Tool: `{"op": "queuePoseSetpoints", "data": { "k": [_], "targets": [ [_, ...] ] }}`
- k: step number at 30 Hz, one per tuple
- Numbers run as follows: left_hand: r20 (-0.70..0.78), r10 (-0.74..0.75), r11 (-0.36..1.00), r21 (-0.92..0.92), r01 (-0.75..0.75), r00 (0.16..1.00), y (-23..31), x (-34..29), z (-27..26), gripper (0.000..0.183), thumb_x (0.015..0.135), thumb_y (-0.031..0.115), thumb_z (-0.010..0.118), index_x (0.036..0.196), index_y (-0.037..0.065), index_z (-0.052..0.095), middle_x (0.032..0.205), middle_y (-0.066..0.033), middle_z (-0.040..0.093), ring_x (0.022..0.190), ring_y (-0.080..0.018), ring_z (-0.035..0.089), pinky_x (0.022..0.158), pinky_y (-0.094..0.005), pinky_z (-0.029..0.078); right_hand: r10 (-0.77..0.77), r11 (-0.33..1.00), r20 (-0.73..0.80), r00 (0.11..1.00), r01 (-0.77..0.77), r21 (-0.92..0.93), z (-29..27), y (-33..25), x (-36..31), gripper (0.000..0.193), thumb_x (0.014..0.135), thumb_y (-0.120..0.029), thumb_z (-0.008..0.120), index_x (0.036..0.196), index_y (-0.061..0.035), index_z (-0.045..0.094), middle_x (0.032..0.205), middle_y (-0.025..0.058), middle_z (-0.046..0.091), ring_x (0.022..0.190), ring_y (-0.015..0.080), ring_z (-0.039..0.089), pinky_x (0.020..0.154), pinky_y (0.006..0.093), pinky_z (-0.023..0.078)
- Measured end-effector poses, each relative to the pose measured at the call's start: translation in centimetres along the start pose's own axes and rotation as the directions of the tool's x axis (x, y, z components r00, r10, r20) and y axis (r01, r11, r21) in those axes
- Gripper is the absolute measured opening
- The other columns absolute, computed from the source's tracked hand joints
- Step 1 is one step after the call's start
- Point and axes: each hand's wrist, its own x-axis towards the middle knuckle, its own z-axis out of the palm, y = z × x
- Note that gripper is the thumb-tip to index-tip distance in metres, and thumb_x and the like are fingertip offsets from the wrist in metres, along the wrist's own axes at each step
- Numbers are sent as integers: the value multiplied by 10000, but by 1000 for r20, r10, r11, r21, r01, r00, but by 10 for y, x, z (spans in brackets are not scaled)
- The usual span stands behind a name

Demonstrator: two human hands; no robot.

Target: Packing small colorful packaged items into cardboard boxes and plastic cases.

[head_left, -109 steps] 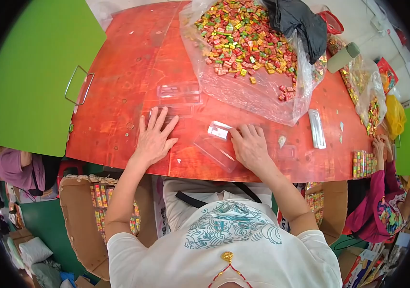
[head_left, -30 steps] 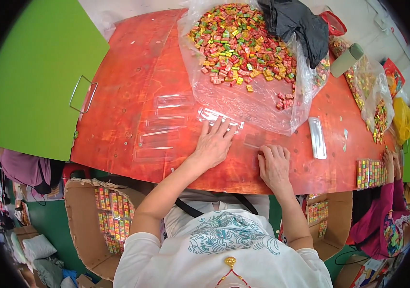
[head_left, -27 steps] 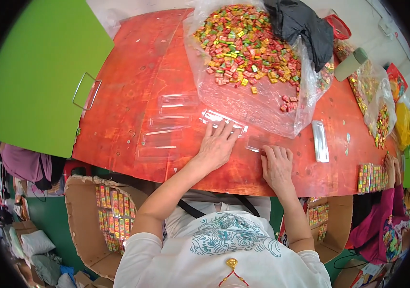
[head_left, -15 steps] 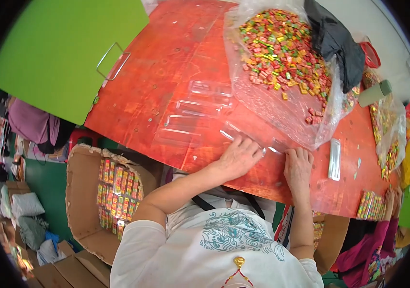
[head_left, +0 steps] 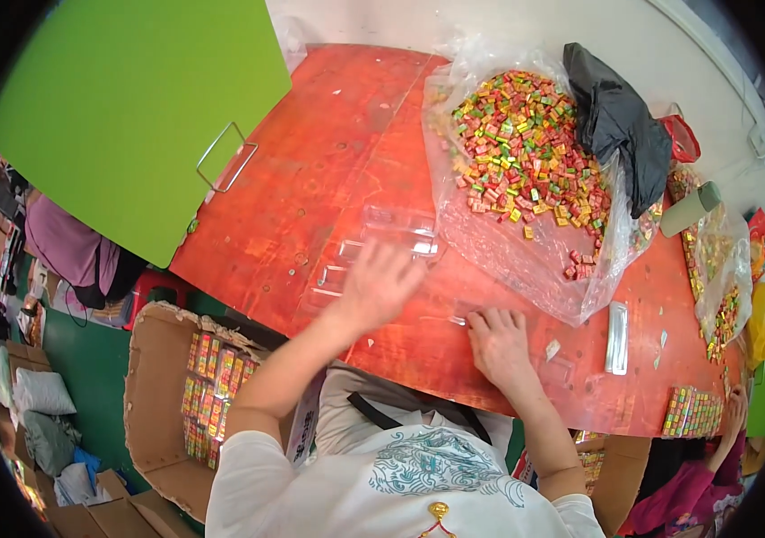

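Observation:
My left hand point(head_left: 382, 282), smeared by motion, hangs over a group of clear plastic trays point(head_left: 400, 221) on the red table. Its fingers look stretched and apart, and I see nothing held in them. Lower on the tabletop my right hand point(head_left: 499, 345) rests with bent fingers, its fingertips at the edge of a faint clear plastic tray point(head_left: 458, 319). Most of that tray is hard to make out against the red. A large clear bag point(head_left: 512, 255) lies spread beyond my hands, bearing a heap of small wrapped candies point(head_left: 526, 148) in red, yellow and green.
A silvery-white strip point(head_left: 617, 339) lies right of my right hand. A black plastic bag point(head_left: 620, 125) and a green bottle point(head_left: 690, 208) stand farther right. A green panel point(head_left: 131, 117) borders the left. Below the table is a cardboard box point(head_left: 154, 394) of candy packs. Another person's hand point(head_left: 734, 412) shows at right.
My left hand has moved left and away from me, over the clear trays. My right hand has shifted left along the table. The view has tilted, so the table appears lower.

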Motion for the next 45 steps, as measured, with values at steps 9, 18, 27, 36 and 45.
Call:
{"op": "queuePoseSetpoints", "data": {
  "k": [9, 18, 27, 36, 45],
  "targets": [
    [182, 5, 989, 146, -33, 983, -116, 49, 101, 170, 796, 78, 560, 948, 111, 629, 943, -73, 606, 905, -248, 570, 851, -444, 413, 56, 995, -6, 998, -55, 82, -18, 3, 7, 253, 789, -126, 678, 1032, -75, 633, 1038, 90, 585, 961, 256, 557, 909, 415, 382],
    [215, -128, 990, 93, 110, 968, -81, 68, 93, 291, 818, 75, 572, 1107, 77, 610, 1048, -93, 605, 986, -263, 565, 912, -464, 374, 108, 993, -107, 988, -101, 67, -16, 76, 88, 339, 836, -189, 648, 1144, -59, 590, 1216, 147, 548, 1111, 313, 525, 922, 435, 391],
    [221, 50, 966, -259, 9, 974, -10, 89, 86, 337, 824, 43, 615, 1160, 44, 598, 1118, -133, 573, 1031, -313, 548, 939, -444, 404, 113, 993, -237, 965, -118, -6, 58, 136, 173, 367, 845, -334, 638, 1113, -84, 623, 1252, 147, 531, 1176, 310, 485, 889, 486, 410],
    [274, 17, 908, -407, 100, 962, 1, 97, 99, 317, 860, 61, 581, 1175, 33, 587, 1161, -152, 559, 1055, -326, 535, 924, -451, 421, 255, 965, -122, 959, -245, 90, -3, 155, 48, 431, 864, -334, 644, 1239, -130, 584, 1314, 139, 506, 1237, 333, 463, 999, 468, 368],
    [382, 40, 930, -352, 105, 923, 36, 106, 135, 363, 866, 95, 593, 1225, 47, 567, 1207, -161, 545, 1134, -350, 507, 957, -453, 421, 246, 969, -73, 966, -246, 11, -12, 141, 13, 381, 849, -221, 636, 1216, -123, 609, 1250, 91, 555, 1124, 274, 524, 922, 434, 379]
  ]
}}
